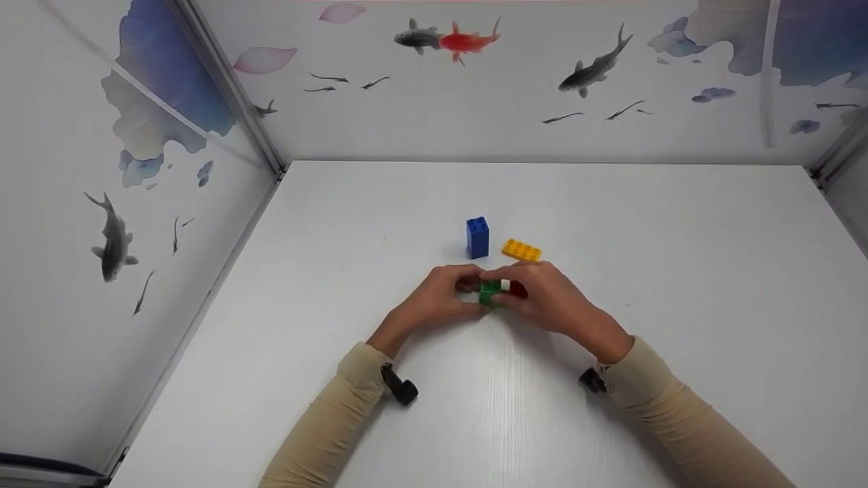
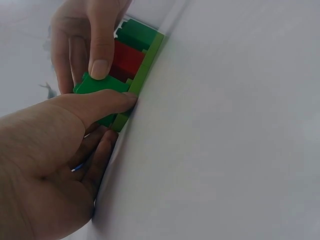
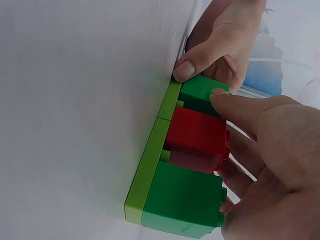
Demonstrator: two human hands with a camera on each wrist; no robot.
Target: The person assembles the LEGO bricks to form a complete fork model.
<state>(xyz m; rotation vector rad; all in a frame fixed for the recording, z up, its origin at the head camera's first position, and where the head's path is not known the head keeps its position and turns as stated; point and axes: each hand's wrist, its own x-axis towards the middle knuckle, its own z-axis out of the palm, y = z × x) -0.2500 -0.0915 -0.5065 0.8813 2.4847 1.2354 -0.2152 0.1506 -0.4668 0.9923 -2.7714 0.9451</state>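
Note:
A low toy-brick build stands on the table, partly covered by both hands in the head view. Along its bottom runs a light green base (image 3: 145,170) with a seam across it. Standing on the base are a green brick (image 3: 182,197), a red brick (image 3: 197,132) in the middle and another green brick (image 3: 200,92). My left hand (image 1: 441,293) grips the base's left end, thumb on its near side. With thumb and fingers, my right hand (image 1: 550,297) pinches the green brick (image 2: 102,86) at that same end. A small white patch shows between the bricks.
Just behind the hands stands a tall blue brick (image 1: 477,238). Right of it, a yellow flat brick (image 1: 521,249) lies studs up, close to the right hand's knuckles. White panels with painted fish border the white table (image 1: 678,224) at the left and back.

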